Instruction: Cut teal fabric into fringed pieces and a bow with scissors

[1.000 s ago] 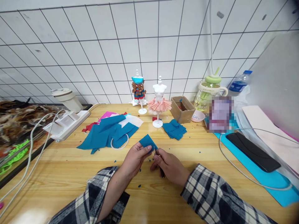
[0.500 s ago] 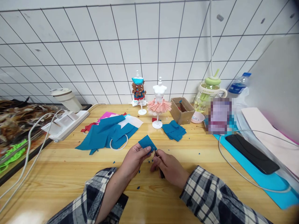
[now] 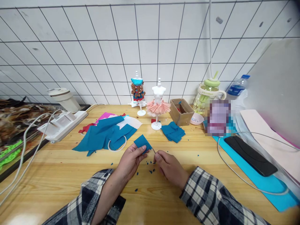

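Note:
Between its thumb and fingers, my left hand point(image 3: 131, 159) pinches a small folded piece of teal fabric point(image 3: 142, 143). My right hand point(image 3: 170, 165) is closed round small scissors point(image 3: 153, 150), whose thin tips point at the fabric's right edge; the handles are hidden in the fist. Tiny teal scraps point(image 3: 151, 171) lie on the wood below. Behind my hands rests a stack of teal pieces with jagged edges point(image 3: 173, 132). A larger teal cloth point(image 3: 100, 134) spreads to the left, with a white ring point(image 3: 117, 144) on it.
Two small dress forms, one in a pink skirt point(image 3: 158, 107), one in a brown and teal outfit point(image 3: 137, 90), stand near the tiled wall. A cardboard box point(image 3: 181, 115), pink dish point(image 3: 197, 118) and green-lidded cup point(image 3: 207, 97) are right of them. A power strip point(image 3: 63, 126) lies left, a black phone point(image 3: 250, 155) right.
My left hand and the fabric have shifted slightly left, away from the scissors. My right hand has turned, hiding the scissor handles. More teal scraps show on the table.

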Available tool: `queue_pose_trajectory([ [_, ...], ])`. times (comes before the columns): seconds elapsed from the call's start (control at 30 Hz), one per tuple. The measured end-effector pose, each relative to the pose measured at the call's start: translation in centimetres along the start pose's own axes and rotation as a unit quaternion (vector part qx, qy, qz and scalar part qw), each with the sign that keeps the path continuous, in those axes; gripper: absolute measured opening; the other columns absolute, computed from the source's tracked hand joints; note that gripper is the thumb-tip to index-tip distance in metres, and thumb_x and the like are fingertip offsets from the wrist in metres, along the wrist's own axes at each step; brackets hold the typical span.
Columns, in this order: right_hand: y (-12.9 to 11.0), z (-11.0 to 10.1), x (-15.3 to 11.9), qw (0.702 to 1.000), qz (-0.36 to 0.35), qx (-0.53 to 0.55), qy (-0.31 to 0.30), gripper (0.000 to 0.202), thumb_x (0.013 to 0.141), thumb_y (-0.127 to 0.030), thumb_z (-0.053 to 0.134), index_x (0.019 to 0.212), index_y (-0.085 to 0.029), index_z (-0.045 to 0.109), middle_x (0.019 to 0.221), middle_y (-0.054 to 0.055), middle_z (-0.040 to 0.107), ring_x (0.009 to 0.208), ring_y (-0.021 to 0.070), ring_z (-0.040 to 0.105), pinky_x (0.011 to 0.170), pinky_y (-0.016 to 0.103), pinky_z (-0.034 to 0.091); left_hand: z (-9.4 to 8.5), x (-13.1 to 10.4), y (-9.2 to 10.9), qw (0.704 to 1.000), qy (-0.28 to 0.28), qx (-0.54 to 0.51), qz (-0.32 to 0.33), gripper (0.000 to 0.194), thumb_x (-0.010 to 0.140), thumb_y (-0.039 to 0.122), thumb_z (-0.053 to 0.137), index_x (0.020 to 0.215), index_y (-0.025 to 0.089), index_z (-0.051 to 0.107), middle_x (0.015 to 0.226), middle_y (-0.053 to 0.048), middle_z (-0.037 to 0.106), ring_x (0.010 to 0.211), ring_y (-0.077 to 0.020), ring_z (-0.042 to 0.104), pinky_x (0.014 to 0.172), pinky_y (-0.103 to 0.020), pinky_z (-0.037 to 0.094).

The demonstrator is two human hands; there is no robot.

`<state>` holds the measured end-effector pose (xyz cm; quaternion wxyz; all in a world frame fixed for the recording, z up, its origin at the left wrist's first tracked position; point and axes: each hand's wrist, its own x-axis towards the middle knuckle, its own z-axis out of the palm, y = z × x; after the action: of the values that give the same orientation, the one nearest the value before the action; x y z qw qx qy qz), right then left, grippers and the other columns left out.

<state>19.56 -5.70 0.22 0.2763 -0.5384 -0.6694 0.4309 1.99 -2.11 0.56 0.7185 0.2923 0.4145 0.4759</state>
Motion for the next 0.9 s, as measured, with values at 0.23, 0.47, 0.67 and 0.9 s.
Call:
queue_pose_trajectory([
  [0.23,0.00,-0.55,0.14,1.000,-0.002,-0.016,0.003,0.042,0.099,-0.048,0.028,0.090,-0.024,0.062,0.066,-0.002,0.057,0.064,0.0146,0.052,0.058,0.025,0.034,0.11,-0.01,-0.08,1.000,-0.010,0.017,0.013,0.027,0.069,0.022,0.079,0.094,0.018,0.070,0.088,-0.003,0.072,0.077,-0.0129,0.065,0.069,-0.021,0.051],
  [0.47,0.17,-0.75,0.35,1.000,-0.015,0.002,0.006,0.038,0.098,-0.046,0.035,0.086,-0.021,0.062,0.073,-0.001,0.061,0.070,0.0149,0.054,0.063,0.025,0.036,0.14,-0.08,-0.14,0.999,-0.015,0.026,0.022,0.028,0.072,0.022,0.077,0.098,0.018,0.068,0.090,-0.003,0.070,0.077,-0.0123,0.064,0.068,-0.020,0.051],
  [0.67,0.02,-0.75,0.25,1.000,-0.018,-0.008,0.014,0.037,0.098,-0.044,0.035,0.085,-0.021,0.062,0.072,-0.001,0.061,0.069,0.0148,0.054,0.063,0.025,0.035,-0.02,0.02,-0.29,0.999,-0.007,0.030,0.024,0.027,0.072,0.023,0.077,0.097,0.020,0.068,0.090,-0.001,0.071,0.077,-0.0116,0.064,0.068,-0.020,0.051],
  [0.9,-0.01,-0.57,0.15,1.000,-0.019,-0.004,0.010,0.038,0.097,-0.046,0.035,0.082,-0.021,0.059,0.072,-0.001,0.060,0.069,0.0148,0.053,0.062,0.025,0.034,0.40,-0.12,-0.07,0.999,-0.020,0.046,0.014,0.031,0.068,0.023,0.080,0.096,0.018,0.068,0.083,-0.001,0.072,0.074,-0.0118,0.064,0.067,-0.020,0.049],
])
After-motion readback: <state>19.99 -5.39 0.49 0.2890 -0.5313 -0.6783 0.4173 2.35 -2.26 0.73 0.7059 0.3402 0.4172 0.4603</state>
